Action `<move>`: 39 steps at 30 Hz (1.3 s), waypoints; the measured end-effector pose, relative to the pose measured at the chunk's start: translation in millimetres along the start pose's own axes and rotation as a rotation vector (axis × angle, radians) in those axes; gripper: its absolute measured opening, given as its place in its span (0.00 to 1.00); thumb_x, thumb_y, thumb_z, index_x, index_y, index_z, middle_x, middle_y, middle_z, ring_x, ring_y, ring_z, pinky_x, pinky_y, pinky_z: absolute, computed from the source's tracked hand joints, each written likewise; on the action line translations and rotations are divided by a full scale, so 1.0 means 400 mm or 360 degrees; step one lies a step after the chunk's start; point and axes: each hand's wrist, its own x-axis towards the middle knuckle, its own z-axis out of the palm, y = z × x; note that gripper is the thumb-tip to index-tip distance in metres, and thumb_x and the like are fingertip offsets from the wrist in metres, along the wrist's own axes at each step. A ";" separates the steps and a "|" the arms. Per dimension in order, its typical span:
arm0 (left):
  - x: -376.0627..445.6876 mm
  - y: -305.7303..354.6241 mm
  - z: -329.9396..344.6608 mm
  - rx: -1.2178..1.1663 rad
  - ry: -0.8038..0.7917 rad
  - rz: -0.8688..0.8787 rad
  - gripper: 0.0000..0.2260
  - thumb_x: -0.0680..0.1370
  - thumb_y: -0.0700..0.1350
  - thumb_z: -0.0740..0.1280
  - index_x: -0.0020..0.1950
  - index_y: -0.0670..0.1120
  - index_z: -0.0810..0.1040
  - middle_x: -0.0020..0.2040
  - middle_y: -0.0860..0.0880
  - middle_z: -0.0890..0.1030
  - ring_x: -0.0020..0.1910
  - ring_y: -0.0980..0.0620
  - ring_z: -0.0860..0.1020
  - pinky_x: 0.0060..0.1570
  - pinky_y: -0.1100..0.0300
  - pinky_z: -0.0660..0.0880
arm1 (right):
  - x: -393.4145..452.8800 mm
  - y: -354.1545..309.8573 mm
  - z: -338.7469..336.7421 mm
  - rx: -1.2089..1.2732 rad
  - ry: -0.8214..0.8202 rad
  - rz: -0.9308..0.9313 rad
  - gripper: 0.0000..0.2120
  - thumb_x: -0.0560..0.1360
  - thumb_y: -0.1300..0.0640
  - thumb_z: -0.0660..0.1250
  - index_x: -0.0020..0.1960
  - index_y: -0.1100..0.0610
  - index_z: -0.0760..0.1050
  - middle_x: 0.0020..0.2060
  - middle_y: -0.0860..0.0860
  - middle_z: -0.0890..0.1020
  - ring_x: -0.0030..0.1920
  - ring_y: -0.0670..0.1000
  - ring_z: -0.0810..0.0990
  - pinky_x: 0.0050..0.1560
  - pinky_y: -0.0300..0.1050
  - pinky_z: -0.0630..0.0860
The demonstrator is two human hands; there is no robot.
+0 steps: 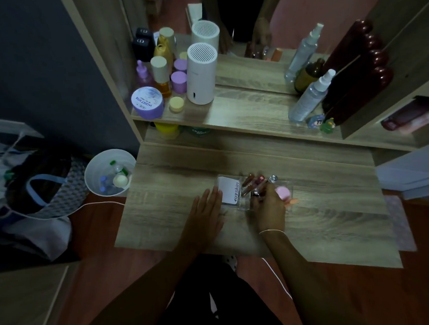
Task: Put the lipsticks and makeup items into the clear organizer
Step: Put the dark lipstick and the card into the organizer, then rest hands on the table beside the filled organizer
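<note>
clear organizer (235,206) on the desk holds upright lipsticks (253,182).

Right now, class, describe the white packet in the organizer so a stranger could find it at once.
Start at the lower wooden desktop, then find the clear organizer between the two hands. The white packet stands in its left end, right beside the fingertips of the flat left hand. Unlike the reddish lipsticks to its right, it is flat, white and printed "4U2Skin".

A dim room is shown. A wood-grain dressing table (311,231) is set against a dark grey wall (42,72), with a mirror (251,23) above its raised shelf (243,111). Reddish-brown flooring (107,232) is seen below.
</note>
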 end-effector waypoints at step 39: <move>-0.028 0.003 0.055 -0.0042 -0.0141 -0.0057 0.38 0.78 0.63 0.40 0.75 0.34 0.53 0.76 0.34 0.57 0.76 0.37 0.57 0.74 0.45 0.56 | -0.127 0.261 -0.012 -0.0767 -0.0363 -0.0489 0.35 0.76 0.44 0.57 0.75 0.64 0.56 0.74 0.64 0.62 0.74 0.62 0.61 0.72 0.59 0.59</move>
